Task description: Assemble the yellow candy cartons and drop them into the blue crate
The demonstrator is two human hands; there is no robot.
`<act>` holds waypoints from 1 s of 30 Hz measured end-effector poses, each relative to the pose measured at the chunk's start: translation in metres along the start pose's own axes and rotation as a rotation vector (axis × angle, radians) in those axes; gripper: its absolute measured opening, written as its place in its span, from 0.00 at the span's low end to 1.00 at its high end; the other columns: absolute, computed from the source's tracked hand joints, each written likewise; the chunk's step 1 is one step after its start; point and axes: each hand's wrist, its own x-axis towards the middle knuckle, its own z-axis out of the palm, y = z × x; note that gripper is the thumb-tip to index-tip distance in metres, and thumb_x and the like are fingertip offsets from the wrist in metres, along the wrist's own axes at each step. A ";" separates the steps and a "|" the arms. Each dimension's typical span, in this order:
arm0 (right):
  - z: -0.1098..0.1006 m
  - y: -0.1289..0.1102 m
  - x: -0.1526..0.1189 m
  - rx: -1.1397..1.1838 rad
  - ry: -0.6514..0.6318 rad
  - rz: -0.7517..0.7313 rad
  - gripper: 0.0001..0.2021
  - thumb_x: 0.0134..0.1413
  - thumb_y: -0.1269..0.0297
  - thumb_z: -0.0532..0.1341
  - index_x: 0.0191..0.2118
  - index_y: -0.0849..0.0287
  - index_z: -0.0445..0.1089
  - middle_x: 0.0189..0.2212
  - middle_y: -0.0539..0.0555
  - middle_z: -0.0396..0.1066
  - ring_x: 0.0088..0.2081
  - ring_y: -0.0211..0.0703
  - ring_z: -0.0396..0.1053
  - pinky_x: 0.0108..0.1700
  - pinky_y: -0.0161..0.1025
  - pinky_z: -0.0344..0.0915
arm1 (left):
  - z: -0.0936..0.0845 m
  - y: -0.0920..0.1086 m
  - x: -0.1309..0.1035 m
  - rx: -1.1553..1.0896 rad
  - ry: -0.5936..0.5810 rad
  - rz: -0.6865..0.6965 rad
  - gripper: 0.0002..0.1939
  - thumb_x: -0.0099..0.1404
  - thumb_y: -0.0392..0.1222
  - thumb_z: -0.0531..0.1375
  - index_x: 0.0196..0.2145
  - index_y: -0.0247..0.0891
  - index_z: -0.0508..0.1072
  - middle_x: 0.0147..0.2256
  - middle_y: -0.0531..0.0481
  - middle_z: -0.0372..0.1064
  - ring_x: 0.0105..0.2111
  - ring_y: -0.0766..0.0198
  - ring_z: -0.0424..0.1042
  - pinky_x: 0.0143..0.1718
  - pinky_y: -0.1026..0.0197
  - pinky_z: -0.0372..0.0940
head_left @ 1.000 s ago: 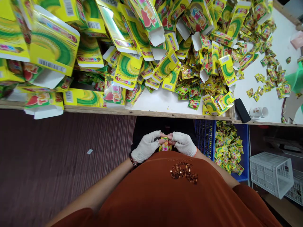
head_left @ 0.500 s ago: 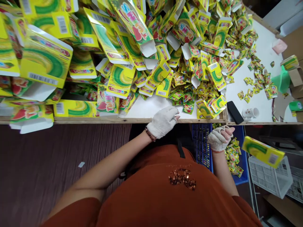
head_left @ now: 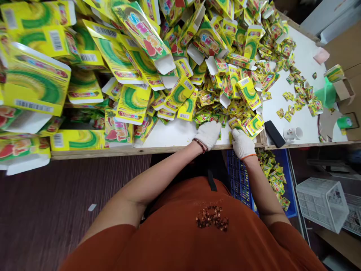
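My left hand (head_left: 208,134), in a white knitted glove, lies at the near edge of the heap of small candy packets (head_left: 201,117). Its fingers curl down among the packets, and whatever they hold is hidden. My right hand (head_left: 243,144), gloved too, rests at the table's front edge with its fingers closed and the fingertips out of sight. Just beyond it lie yellow candy boxes (head_left: 255,125). A big pile of printed yellow-green boxes (head_left: 134,103) spreads to the left, several with open white flaps.
A phone (head_left: 274,134) and a white mug (head_left: 293,133) stand right on the table (head_left: 175,133). Below the edge is a blue crate (head_left: 290,180) with candy packets, beside a white basket (head_left: 323,203). A green scoop-like container (head_left: 327,94) sits far right.
The yellow box in mid-air at the right is no longer in view. My right hand has moved up and left from over the crate to the table edge. My left hand has shifted right, onto the packets.
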 end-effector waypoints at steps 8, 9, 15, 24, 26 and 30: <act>-0.025 -0.010 0.021 -0.190 -0.115 -0.076 0.16 0.60 0.72 0.52 0.51 0.60 0.68 0.47 0.64 0.70 0.45 0.53 0.73 0.43 0.43 0.66 | -0.013 -0.034 -0.032 -0.395 -0.065 -0.095 0.12 0.62 0.49 0.60 0.37 0.37 0.72 0.34 0.46 0.72 0.35 0.56 0.71 0.33 0.59 0.60; -0.026 -0.006 0.026 -0.174 -0.097 -0.132 0.13 0.59 0.72 0.54 0.47 0.60 0.71 0.48 0.63 0.69 0.44 0.52 0.72 0.42 0.42 0.65 | -0.014 -0.040 -0.037 -0.501 -0.035 -0.118 0.13 0.62 0.50 0.60 0.34 0.37 0.72 0.32 0.48 0.71 0.33 0.58 0.70 0.32 0.60 0.59; -0.015 0.010 0.028 0.351 0.213 -0.435 0.02 0.53 0.70 0.58 0.31 0.57 0.65 0.33 0.52 0.67 0.35 0.42 0.66 0.37 0.37 0.61 | -0.007 -0.061 -0.061 -1.197 0.216 -0.327 0.17 0.60 0.53 0.61 0.26 0.35 0.71 0.23 0.53 0.67 0.26 0.67 0.67 0.29 0.64 0.63; 0.023 -0.056 -0.004 1.316 0.305 -0.038 0.17 0.61 0.47 0.55 0.32 0.51 0.49 0.19 0.40 0.50 0.14 0.33 0.52 0.17 0.34 0.48 | -0.007 -0.037 -0.066 -1.693 0.287 -0.447 0.23 0.53 0.52 0.70 0.39 0.34 0.72 0.35 0.49 0.74 0.27 0.67 0.75 0.31 0.63 0.74; 0.028 -0.065 -0.002 1.251 0.400 -0.022 0.16 0.62 0.49 0.55 0.32 0.52 0.49 0.22 0.42 0.52 0.18 0.34 0.55 0.20 0.34 0.53 | -0.009 -0.029 -0.070 -1.658 0.274 -0.363 0.21 0.55 0.54 0.68 0.36 0.33 0.73 0.34 0.48 0.75 0.30 0.66 0.75 0.33 0.63 0.74; 0.031 -0.066 0.000 0.999 0.578 -0.084 0.13 0.60 0.55 0.56 0.30 0.53 0.52 0.24 0.45 0.55 0.27 0.37 0.58 0.30 0.36 0.60 | -0.007 -0.022 -0.074 -1.619 0.270 -0.323 0.23 0.51 0.55 0.71 0.34 0.34 0.74 0.34 0.48 0.76 0.32 0.64 0.75 0.33 0.64 0.73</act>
